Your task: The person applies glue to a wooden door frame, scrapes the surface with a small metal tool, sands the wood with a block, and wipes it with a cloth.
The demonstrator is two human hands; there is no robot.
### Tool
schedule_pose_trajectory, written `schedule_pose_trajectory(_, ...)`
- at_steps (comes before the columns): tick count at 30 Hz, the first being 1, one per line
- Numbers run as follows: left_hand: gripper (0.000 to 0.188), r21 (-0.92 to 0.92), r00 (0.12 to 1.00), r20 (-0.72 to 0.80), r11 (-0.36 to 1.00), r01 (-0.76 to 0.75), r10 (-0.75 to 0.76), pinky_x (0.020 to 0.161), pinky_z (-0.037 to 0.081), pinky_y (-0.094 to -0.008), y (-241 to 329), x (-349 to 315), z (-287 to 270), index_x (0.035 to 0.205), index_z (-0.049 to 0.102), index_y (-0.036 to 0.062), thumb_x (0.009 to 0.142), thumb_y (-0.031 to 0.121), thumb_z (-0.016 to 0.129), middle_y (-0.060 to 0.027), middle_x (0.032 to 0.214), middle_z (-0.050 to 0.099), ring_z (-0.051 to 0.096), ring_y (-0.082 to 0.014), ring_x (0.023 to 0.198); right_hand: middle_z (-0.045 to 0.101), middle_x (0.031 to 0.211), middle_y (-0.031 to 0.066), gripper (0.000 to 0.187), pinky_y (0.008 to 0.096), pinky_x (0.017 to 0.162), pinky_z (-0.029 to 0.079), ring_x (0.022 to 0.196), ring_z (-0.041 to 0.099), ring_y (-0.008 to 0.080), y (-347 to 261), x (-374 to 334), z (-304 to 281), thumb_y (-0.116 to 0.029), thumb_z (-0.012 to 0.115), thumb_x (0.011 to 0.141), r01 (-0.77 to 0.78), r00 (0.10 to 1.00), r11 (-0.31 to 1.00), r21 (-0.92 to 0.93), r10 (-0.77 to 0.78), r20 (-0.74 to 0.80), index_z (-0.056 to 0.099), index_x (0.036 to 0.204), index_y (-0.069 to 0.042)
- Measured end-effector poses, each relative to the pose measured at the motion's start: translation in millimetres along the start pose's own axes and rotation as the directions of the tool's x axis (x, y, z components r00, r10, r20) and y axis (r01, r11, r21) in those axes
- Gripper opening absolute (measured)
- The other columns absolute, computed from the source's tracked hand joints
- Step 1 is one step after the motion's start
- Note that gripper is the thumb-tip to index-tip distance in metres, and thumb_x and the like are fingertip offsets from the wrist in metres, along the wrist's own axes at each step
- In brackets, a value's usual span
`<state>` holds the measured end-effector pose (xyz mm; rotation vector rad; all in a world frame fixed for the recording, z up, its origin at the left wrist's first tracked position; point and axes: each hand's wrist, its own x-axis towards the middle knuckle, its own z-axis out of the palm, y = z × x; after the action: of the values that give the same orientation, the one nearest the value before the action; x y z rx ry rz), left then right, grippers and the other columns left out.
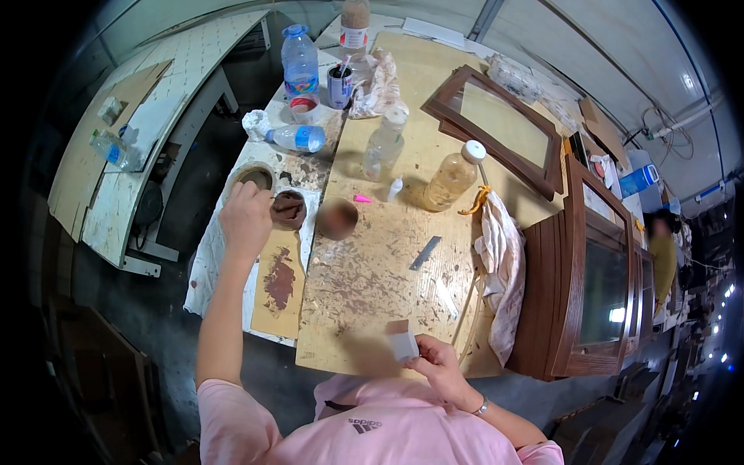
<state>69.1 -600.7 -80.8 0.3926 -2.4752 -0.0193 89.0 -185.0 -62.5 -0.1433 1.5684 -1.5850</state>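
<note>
My left hand (246, 218) reaches to a round tub (267, 172) at the left of the table. Its fingers are bent together at the near rim; what they hold, if anything, is hidden. Right of them stands a cup of dark brown paste (289, 209). Another round brown container (338, 218) sits beside it. Near the front edge, my right hand (438, 363) pinches a small white rectangular piece (403, 344) with a brownish upper part. A brown-smeared board (279, 283) lies below my left hand.
Bottles (453, 180) of clear and yellowish liquid stand mid-table, near a pink cap (362, 199) and metal strips (425, 253). A stained cloth (500, 271) hangs at the right. Brown framed glass panels (597, 287) are stacked beyond it. An open can (339, 87) stands at the back.
</note>
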Motion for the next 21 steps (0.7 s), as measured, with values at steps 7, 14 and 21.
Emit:
schedule_pose_trajectory(7,0.004,0.039,0.992,0.13,0.999,-0.009,0.004,0.073,0.051,-0.0431,-16.7,-3.8,4.6,0.083,0.072,0.0076,0.08,0.01,0.073,-0.0069,0.083,0.058,0.061,-0.0282,0.089,0.071,0.105,0.007,0.025,0.028,0.089,0.052,0.098,0.066,0.0118,0.5,-0.4,-1.7,0.002,0.059,0.095,-0.05,0.998,0.999,-0.006,0.049,-0.024,0.064,0.119,0.007)
schedule_pose_trajectory(14,0.008,-0.064,0.927,0.376,0.997,0.036,-0.009,0.077,0.052,-0.0456,-19.6,6.2,22.7,0.077,0.072,0.0074,0.083,0.011,0.068,-0.0072,0.086,0.064,0.062,-0.0285,0.093,0.071,0.104,0.0063,0.027,0.0271,0.088,0.052,0.096,0.065,0.0106,3.8,2.2,0.9,0.002,0.06,0.094,-0.037,0.999,0.984,-0.172,0.041,0.02,0.063,0.12,0.007)
schedule_pose_trajectory(21,0.012,0.028,0.917,0.393,0.998,0.055,-0.062,0.08,0.053,-0.0483,-38.6,3.4,42.6,0.078,0.075,0.007,0.085,0.013,0.067,-0.012,0.088,0.068,0.066,-0.0328,0.093,0.071,0.104,0.0059,0.028,0.0267,0.087,0.052,0.096,0.065,0.0103,2.9,-3.5,8.4,0.002,0.061,0.093,-0.086,0.996,0.991,-0.107,0.085,-0.02,0.064,0.12,0.007)
